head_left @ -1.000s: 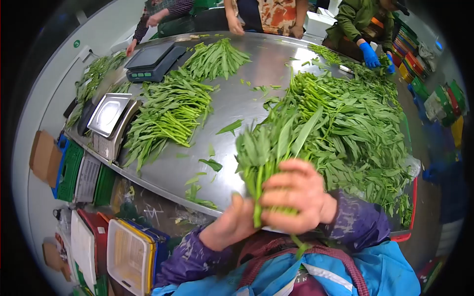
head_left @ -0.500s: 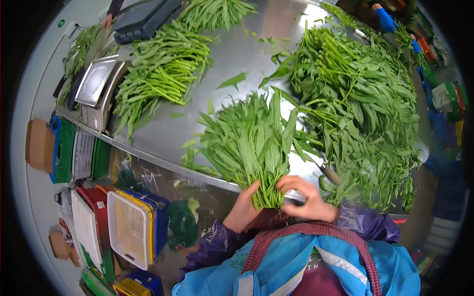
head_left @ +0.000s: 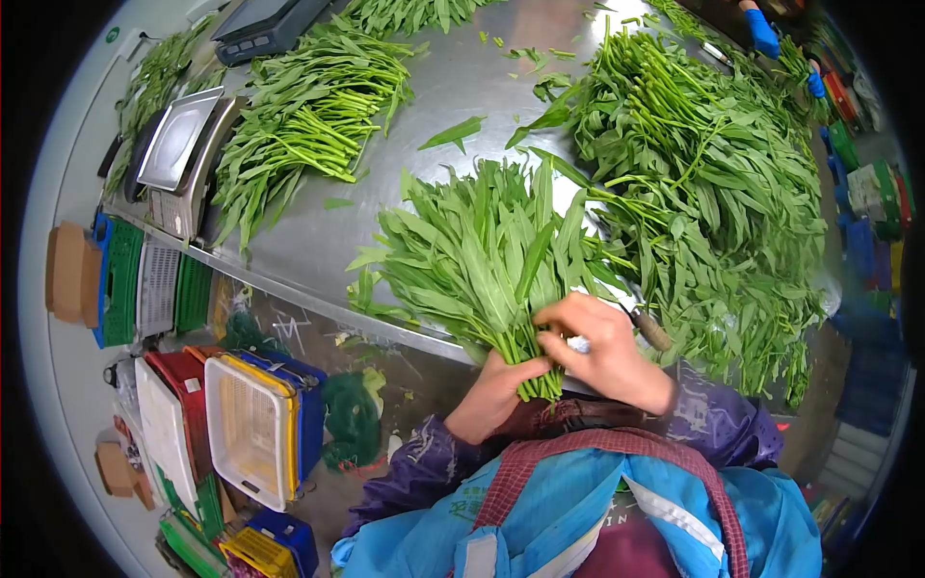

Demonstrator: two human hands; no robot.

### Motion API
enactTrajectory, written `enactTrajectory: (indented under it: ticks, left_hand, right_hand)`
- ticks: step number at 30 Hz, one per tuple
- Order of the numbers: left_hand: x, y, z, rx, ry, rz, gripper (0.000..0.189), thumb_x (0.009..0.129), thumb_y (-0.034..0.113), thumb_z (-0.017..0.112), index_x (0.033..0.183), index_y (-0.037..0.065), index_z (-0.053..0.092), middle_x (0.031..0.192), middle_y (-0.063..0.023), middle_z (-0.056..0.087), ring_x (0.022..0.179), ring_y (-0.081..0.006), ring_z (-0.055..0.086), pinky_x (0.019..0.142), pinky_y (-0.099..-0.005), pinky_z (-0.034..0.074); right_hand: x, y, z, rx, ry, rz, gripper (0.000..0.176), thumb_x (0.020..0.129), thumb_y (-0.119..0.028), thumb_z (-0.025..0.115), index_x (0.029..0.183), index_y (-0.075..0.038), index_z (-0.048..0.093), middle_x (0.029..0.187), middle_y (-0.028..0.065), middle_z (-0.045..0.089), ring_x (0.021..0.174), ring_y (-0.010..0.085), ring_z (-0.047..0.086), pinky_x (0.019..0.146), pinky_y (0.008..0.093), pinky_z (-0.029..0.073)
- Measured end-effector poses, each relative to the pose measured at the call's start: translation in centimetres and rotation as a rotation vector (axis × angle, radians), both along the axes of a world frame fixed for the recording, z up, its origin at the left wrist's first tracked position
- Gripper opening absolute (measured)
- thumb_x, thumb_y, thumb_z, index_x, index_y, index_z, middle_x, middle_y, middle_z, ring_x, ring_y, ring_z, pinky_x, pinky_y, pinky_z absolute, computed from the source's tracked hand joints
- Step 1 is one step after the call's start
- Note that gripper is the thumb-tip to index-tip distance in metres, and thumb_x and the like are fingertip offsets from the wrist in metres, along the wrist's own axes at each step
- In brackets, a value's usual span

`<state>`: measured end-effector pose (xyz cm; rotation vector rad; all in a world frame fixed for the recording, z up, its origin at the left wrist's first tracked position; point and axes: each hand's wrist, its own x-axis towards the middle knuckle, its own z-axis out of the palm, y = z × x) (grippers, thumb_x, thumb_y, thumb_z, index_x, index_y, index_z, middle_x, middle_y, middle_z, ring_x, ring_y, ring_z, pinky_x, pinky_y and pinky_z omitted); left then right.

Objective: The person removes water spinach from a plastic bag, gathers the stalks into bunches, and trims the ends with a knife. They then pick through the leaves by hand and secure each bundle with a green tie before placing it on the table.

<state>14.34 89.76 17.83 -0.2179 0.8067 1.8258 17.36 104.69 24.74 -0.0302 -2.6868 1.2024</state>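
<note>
My left hand [head_left: 493,390] is closed around the stems of a bunch of water spinach [head_left: 482,250], whose long leaves fan out over the table's near edge. Cut stem ends poke out below the fingers. At the right side of the same bunch, my right hand [head_left: 607,352] has its thumb and fingers bent together against the stems. What lies between those fingertips is hidden. Just beyond that hand rests a knife [head_left: 653,332] with a wooden handle, its blade partly covered by leaves. To the right spreads a large heap of loose water spinach [head_left: 703,193].
On the metal table [head_left: 453,87], a stack of greens [head_left: 308,125] lies beside a weighing scale [head_left: 183,144]. A dark grey case [head_left: 265,29] is at the back. Crates [head_left: 252,429] stand on the floor at left. A blue-gloved hand [head_left: 761,34] of another person shows at upper right.
My right hand has shifted slightly up and in toward the stems, its fingers closing against them. The bunch has tilted a little to the left, with my left hand still around it.
</note>
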Motion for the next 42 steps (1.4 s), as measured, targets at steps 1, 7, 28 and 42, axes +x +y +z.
enactTrajectory:
  ticks: [1, 7, 28, 42]
  left_hand:
    - [0.3, 0.4, 0.0, -0.016, 0.025, 0.077, 0.037, 0.076, -0.002, 0.060, 0.111, -0.001, 0.047, 0.103, -0.0055, 0.054, 0.092, -0.0129, 0.054, 0.079, -0.0273, 0.045]
    - [1.1, 1.5, -1.4, -0.012, 0.184, 0.082, 0.035, 0.076, -0.004, 0.059, 0.108, -0.001, 0.047, 0.107, -0.0050, 0.051, 0.098, -0.0109, 0.050, 0.081, -0.0254, 0.043]
    - [0.8, 0.2, -0.9, -0.014, -0.016, 0.063, 0.045, 0.079, -0.004, 0.055, 0.121, 0.001, 0.040, 0.112, -0.0054, 0.050, 0.098, -0.0147, 0.053, 0.080, -0.0281, 0.047]
    - [1.7, -1.2, -3.7, 0.081, -0.163, 0.092, 0.038, 0.080, 0.000, 0.056, 0.116, 0.000, 0.044, 0.105, -0.0084, 0.055, 0.093, -0.0168, 0.057, 0.077, -0.0315, 0.050]
  right_hand:
    - [-0.6, -0.7, 0.2, 0.103, 0.002, 0.005, 0.017, 0.072, -0.013, 0.066, 0.085, -0.004, 0.060, 0.070, 0.0080, 0.055, 0.063, 0.0230, 0.057, 0.053, 0.0316, 0.046]
    - [-1.2, -1.9, -1.9, 0.298, -0.106, 0.013, 0.022, 0.072, -0.022, 0.065, 0.071, -0.005, 0.052, 0.060, 0.0099, 0.050, 0.053, 0.0271, 0.052, 0.049, 0.0350, 0.043]
    - [-0.2, 0.6, -2.3, 0.209, -0.242, -0.135, 0.020, 0.070, -0.023, 0.066, 0.071, -0.005, 0.056, 0.062, 0.0078, 0.056, 0.054, 0.0250, 0.057, 0.048, 0.0363, 0.043]
    - [4.0, 2.6, 3.6, -0.818, -0.519, 0.228, 0.015, 0.084, -0.013, 0.056, 0.091, -0.001, 0.051, 0.058, 0.0020, 0.051, 0.047, 0.0101, 0.042, 0.047, 0.0234, 0.039]
